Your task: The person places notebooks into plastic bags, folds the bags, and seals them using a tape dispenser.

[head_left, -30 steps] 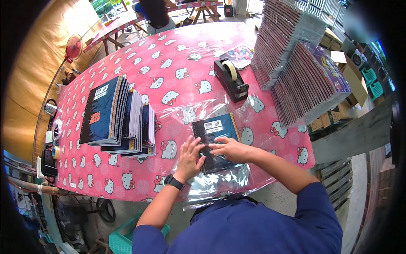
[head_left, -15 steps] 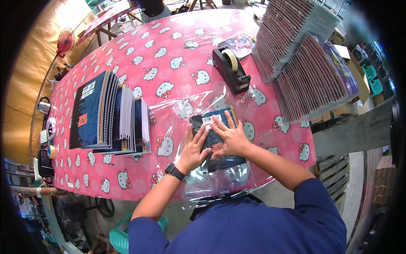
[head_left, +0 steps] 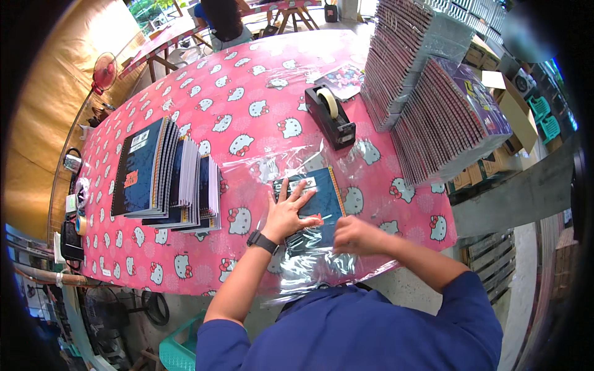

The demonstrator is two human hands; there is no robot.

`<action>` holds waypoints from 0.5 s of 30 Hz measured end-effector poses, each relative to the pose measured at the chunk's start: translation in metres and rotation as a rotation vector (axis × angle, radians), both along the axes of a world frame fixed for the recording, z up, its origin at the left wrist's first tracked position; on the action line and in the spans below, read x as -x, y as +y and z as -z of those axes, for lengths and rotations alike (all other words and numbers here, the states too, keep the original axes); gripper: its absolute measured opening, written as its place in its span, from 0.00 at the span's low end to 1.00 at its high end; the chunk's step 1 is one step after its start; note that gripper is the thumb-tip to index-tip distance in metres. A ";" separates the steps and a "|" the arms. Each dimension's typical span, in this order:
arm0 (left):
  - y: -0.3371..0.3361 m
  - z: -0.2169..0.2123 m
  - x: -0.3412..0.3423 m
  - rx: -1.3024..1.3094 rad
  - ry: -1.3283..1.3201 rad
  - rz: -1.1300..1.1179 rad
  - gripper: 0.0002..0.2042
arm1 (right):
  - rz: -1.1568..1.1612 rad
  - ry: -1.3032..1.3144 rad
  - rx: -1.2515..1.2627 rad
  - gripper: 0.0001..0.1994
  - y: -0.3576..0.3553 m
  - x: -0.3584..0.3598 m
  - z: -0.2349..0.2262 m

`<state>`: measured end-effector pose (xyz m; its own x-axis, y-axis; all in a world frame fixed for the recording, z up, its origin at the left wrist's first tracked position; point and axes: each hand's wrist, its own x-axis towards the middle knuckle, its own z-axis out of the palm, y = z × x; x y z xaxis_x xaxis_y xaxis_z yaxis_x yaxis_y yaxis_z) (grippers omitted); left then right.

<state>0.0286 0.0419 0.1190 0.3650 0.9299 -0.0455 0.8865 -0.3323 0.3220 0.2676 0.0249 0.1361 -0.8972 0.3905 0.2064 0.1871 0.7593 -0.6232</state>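
Observation:
A dark blue spiral notebook point(head_left: 325, 201) lies on a sheet of clear plastic film point(head_left: 309, 266) near the table's front edge. My left hand point(head_left: 288, 213) rests flat on the notebook's left half, fingers spread, partly covering its white label. By the notebook's lower right corner, my right hand point(head_left: 356, 236) is closed with its fingers curled in. It is slightly blurred and over the film; whatever its fingers hold, if anything, is hidden. To the left stand stacks of similar blue notebooks point(head_left: 143, 170), fanned toward the right.
A black tape dispenser point(head_left: 331, 117) stands beyond the notebook. Tall piles of plastic-wrapped spiral notebooks point(head_left: 433, 123) rise at the right. The table's cloth point(head_left: 185, 266) is pink and patterned. A green stool point(head_left: 182, 343) is below the left edge; a person point(head_left: 223, 21) is at the far end.
My right hand has come off the notebook's cover, moved down to its right edge and curled closed. My left hand stays flat on the cover. The view has shifted slightly.

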 end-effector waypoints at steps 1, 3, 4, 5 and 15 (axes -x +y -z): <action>-0.002 0.005 0.006 0.000 -0.031 -0.006 0.40 | 0.088 0.115 0.188 0.05 0.017 -0.008 -0.008; -0.004 0.005 0.008 0.014 -0.066 -0.009 0.40 | 0.437 0.260 0.195 0.07 0.081 -0.027 -0.003; -0.004 0.008 0.008 -0.017 -0.080 0.009 0.40 | 0.665 0.370 0.187 0.10 0.116 -0.027 -0.004; -0.005 0.007 0.009 -0.016 -0.082 0.007 0.40 | 0.879 0.500 0.191 0.14 0.152 -0.025 -0.007; -0.004 0.001 0.008 0.014 -0.068 -0.016 0.41 | 0.969 0.641 0.614 0.23 0.237 0.004 0.022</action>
